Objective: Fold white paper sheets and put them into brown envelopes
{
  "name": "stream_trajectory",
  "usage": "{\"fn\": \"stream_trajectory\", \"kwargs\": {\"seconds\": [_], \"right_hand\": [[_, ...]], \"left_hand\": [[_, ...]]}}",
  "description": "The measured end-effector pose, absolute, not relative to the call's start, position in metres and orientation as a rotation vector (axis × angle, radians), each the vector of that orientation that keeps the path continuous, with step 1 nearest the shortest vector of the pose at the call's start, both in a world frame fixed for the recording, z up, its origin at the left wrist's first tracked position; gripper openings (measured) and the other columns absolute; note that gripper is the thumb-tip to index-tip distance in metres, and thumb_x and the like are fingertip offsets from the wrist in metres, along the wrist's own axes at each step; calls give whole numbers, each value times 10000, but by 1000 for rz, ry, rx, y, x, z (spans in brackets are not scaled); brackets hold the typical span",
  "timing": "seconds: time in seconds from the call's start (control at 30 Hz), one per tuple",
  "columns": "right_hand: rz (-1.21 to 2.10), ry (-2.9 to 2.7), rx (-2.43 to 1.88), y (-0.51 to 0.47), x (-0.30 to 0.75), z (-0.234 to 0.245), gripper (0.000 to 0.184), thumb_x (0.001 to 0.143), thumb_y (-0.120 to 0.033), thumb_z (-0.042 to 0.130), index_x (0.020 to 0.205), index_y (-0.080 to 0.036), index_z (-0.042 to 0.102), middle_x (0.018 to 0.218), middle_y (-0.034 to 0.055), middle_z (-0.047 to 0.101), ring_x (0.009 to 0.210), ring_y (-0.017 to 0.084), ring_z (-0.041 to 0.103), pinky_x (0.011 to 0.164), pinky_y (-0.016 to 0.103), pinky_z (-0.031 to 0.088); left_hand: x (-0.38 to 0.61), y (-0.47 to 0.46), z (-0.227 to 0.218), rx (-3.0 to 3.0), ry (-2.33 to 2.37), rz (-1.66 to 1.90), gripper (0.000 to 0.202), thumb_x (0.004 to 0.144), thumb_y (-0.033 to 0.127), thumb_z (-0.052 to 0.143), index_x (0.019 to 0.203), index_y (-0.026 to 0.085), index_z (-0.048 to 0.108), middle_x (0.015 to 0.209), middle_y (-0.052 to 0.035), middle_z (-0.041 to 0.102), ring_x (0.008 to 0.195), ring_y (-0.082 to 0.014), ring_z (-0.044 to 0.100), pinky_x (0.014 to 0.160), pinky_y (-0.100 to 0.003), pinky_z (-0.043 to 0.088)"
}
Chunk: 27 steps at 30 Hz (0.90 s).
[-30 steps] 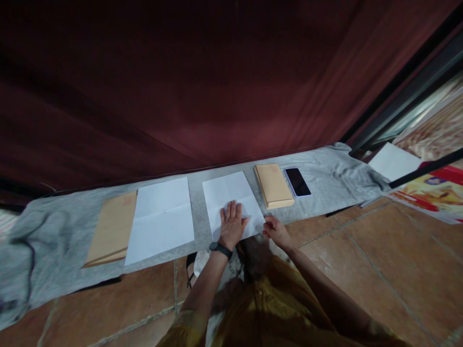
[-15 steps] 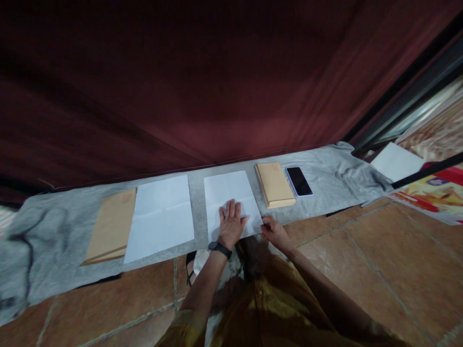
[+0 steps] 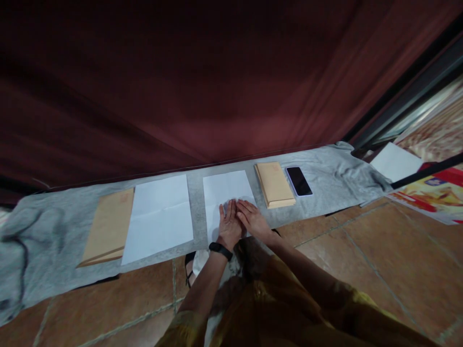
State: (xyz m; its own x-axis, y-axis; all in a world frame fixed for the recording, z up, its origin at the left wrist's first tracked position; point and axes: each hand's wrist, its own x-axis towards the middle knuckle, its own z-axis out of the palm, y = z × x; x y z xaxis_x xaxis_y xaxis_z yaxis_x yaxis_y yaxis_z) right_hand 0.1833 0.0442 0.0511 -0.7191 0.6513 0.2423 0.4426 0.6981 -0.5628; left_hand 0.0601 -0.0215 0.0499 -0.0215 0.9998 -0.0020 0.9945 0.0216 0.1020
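A creased white sheet of paper (image 3: 226,190) lies on a grey cloth (image 3: 54,231) spread over the floor. My left hand (image 3: 229,222), with a black band on its wrist, rests flat and open on the near part of that sheet. My right hand (image 3: 253,218) lies flat beside it on the same sheet, fingers stretched and touching the left hand. A second white sheet (image 3: 159,217) lies to the left, with a brown envelope (image 3: 108,226) beside it.
A stack of brown envelopes (image 3: 274,183) and a black phone (image 3: 298,180) lie right of the sheet. A dark red curtain (image 3: 181,82) hangs behind the cloth. Brown floor tiles (image 3: 379,250) are on the right, with a white paper (image 3: 394,161) and a colourful poster (image 3: 430,195) farther right.
My right hand has moved from the sheet's near right corner onto the sheet, next to my left hand. The left hand has stayed in place.
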Motion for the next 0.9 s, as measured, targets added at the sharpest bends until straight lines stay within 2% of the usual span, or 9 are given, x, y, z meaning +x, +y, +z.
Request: {"fn": "stream_trajectory", "kwargs": {"seconds": [0.3,0.43,0.6,0.9], "right_hand": [[543,-2591,-851,56,174,33,504,1056,-326,339,1524,-152,414,1545,118,454,1456,246,375,1219,493,292],[496,-2605,-867,60,183,31,502,1058,-352,335,1496,-139,458,1542,125,457,1460,256,367,1223,484,274],[464,-2608,-903,62,196,28,502,1051,-371,371,1484,-141,477,1552,126,443,1471,278,343,1220,501,265],[429,-2562,-965,61,212,23,490,1041,-354,403,1476,-145,484,1556,135,435,1462,287,355,1207,505,297]], "left_hand": [[58,-20,48,2162,2171,131,665,905,216,414,1551,104,305,1595,-197,351,1524,-300,238,1239,-607,86],[53,-23,46,2101,2263,220,613,965,299,351,1534,71,331,1602,-194,332,1521,-286,250,1239,-582,148],[38,-31,46,2026,2359,222,616,1012,423,292,1524,87,354,1602,-175,342,1519,-280,257,1232,-564,189],[17,-46,46,1953,2482,222,673,1016,495,265,1507,46,366,1585,-217,354,1491,-308,320,1213,-567,244]]}}
